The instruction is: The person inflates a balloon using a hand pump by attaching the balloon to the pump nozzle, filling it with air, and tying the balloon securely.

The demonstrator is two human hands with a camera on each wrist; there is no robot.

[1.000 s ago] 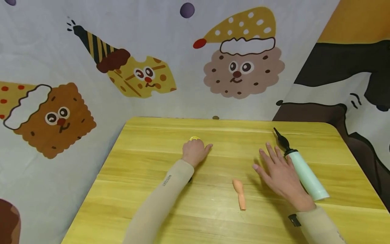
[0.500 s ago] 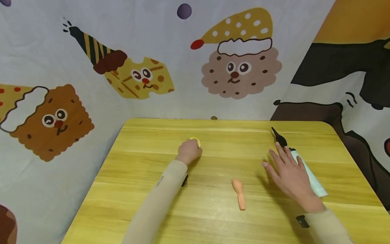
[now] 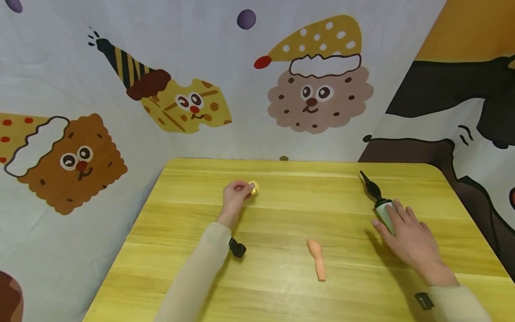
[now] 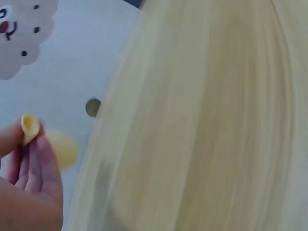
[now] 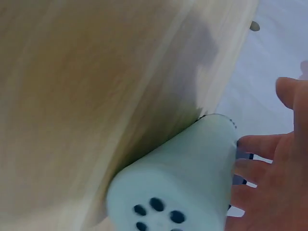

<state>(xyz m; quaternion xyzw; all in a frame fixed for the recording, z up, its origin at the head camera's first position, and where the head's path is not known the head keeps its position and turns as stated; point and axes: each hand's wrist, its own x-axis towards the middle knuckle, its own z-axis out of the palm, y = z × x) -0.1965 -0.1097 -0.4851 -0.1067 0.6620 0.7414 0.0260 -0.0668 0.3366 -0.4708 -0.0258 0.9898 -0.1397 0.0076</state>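
Observation:
Between its thumb and fingers, my left hand (image 3: 234,199) pinches a small yellow balloon (image 3: 254,188) above the back left of the table. The left wrist view shows the rolled mouth of this balloon (image 4: 31,127) at the fingertips, its body blurred behind them. My right hand (image 3: 416,243) lies over the pale green balloon pump (image 3: 385,217), fingers spread and nearly straight. From the right wrist, the pump's holed end (image 5: 168,163) is near, with the fingertips beside its barrel; whether they touch is unclear. A flat orange balloon (image 3: 316,259) rests on the table between the hands.
The wooden table (image 3: 277,290) has light yellow grain. Behind it hangs a white cloth (image 3: 249,112) printed with cartoon biscuits and cheese. The pump's black nozzle (image 3: 371,188) points to the table's back edge.
My left hand has drawn back leftward and turned, bringing the pinched yellow balloon into clearer sight. My right hand has moved rightward over the pump. The orange balloon has stayed put.

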